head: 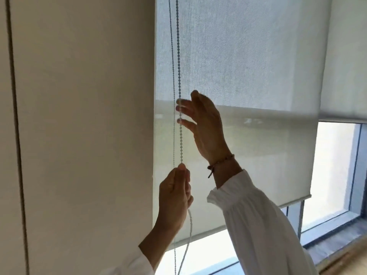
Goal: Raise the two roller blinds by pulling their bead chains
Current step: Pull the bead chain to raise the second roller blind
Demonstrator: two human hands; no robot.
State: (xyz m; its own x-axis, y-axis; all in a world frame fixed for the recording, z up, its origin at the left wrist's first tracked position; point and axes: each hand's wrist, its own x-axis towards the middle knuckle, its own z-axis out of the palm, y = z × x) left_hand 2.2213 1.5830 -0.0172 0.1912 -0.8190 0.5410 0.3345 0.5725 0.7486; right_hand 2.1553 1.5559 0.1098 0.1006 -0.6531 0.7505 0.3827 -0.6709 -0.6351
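A translucent grey roller blind hangs over the window, its bottom bar slanting from lower left up to the right. A second blind at the far right sits higher. Two strands of white bead chain run down the near blind's left edge. My left hand is closed on the right strand, thumb on top, with the chain trailing out below it. Above, my right hand has its fingers spread beside the same strand, fingertips touching it without closing. Both arms wear white sleeves.
A beige wall panel with a dark vertical seam fills the left side. Bright window glass and a dark frame show beneath the blinds. A sill runs along the lower right.
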